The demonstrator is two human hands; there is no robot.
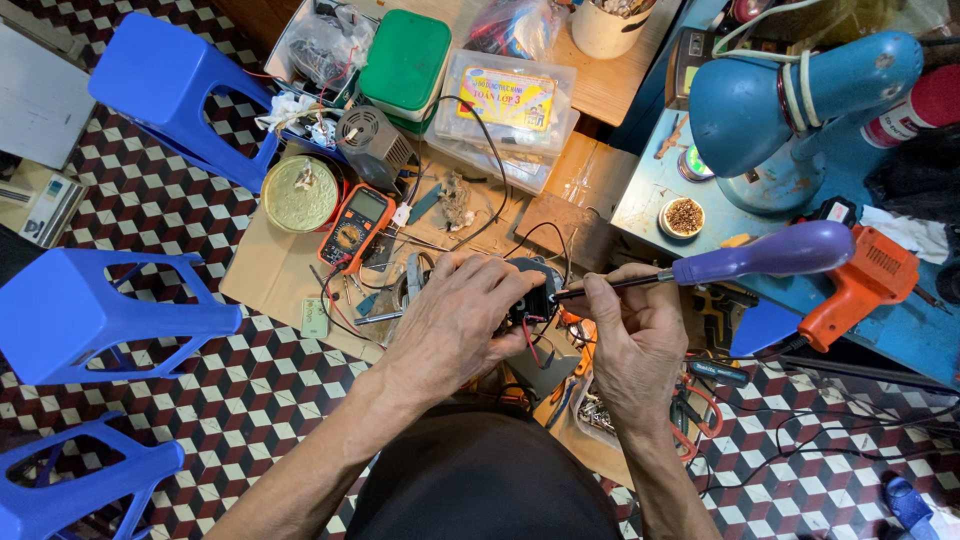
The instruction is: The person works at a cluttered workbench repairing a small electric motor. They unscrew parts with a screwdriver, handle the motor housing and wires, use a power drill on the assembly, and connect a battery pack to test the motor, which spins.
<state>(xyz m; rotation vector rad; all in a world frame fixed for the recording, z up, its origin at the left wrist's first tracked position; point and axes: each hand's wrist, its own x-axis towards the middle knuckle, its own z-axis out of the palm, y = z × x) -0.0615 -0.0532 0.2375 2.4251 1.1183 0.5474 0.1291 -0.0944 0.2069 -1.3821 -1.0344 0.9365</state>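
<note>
Left hand (462, 318): grip clenched around small black wired component (530, 300), held above cardboard sheet (262, 270) on the floor
Right hand (632, 330): grip grasping purple-handled screwdriver (770, 253), tip touching component
Nearby: orange multimeter (354, 226), orange heat gun (860, 282)

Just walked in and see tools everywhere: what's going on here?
A person sits over a cluttered sheet of cardboard. The left hand grips a small black wired part; the right hand holds a purple-handled screwdriver with its tip at that part. An orange multimeter lies nearby.
</note>
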